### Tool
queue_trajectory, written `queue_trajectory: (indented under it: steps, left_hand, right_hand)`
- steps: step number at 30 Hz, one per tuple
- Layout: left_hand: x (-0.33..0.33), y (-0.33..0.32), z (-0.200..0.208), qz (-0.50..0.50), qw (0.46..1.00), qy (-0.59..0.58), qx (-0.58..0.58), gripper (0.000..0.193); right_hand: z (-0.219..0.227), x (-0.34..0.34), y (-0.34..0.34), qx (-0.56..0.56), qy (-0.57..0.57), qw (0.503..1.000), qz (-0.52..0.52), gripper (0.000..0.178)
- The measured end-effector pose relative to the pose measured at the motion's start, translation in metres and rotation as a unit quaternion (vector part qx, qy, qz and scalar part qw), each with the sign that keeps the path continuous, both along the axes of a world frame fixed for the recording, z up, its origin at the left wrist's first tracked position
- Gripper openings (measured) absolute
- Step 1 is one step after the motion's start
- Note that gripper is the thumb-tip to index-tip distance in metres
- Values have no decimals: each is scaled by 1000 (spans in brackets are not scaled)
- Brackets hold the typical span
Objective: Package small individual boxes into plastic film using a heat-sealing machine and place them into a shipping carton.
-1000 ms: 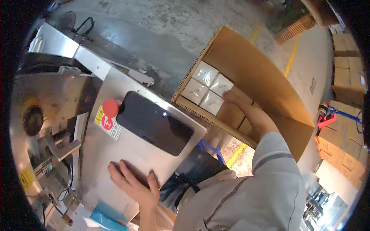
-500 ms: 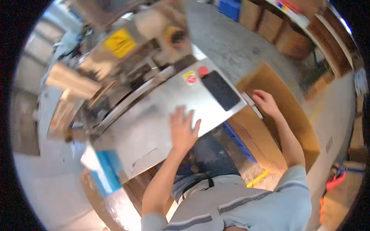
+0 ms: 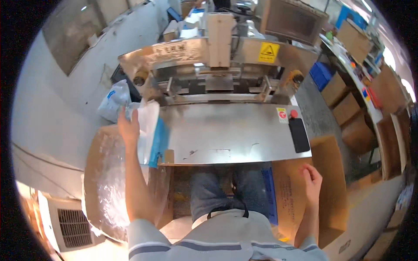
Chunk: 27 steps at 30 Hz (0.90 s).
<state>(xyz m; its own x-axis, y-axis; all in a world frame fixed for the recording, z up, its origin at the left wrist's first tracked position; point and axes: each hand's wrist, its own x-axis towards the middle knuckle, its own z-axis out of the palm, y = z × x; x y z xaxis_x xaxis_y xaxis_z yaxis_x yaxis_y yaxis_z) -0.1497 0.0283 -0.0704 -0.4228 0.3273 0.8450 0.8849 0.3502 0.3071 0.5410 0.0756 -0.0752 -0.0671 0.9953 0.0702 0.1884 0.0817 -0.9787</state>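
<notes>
At the left end of a metal worktop [image 3: 209, 130], my left hand [image 3: 129, 127] is at a stack of white plastic bags [image 3: 148, 124] with a blue edge. Its fingers are extended and apart; whether they touch the top bag I cannot tell. A crumpled clear-white bag [image 3: 115, 102] lies just beyond that hand. Over the tall cardboard box [image 3: 333, 182] on the right hangs my right hand [image 3: 311, 180], fingers half curled, with nothing visible in them. Close to it, a black phone-like slab [image 3: 299, 135] rests on the worktop's right end, below a red button [image 3: 294, 113].
Behind the worktop stands a metal machine with a bar-like front [image 3: 217, 96] and a yellow warning sign [image 3: 268, 52]. A carton lined with clear plastic [image 3: 111, 191] sits at lower left. Shelves with cartons [image 3: 350, 108] line the right side. A white wall [image 3: 56, 117] bounds the left.
My view has swung left and levelled. My left hand has moved from above the middle worktop to the white bags. My right hand is still over the cardboard box; a white piece beside it is gone from view.
</notes>
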Motion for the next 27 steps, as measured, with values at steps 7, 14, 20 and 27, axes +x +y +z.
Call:
queue_trajectory:
  steps: [7,14,20,27]
  left_hand:
    - [-17,-10,-24,-37,948,-270,-163,37]
    - [32,-2,16,-48,982,-176,57,17]
    - [200,-19,68,-291,945,-115,-99,10]
    - [335,-36,46,-502,817,-200,-202,15]
  right_hand:
    - [-17,-27,11,-15,9,997,70,26]
    - [-12,-43,13,-6,-5,992,123,25]
    - [36,-94,24,114,-93,977,155,39]
    - [60,-156,10,290,-129,908,275,42]
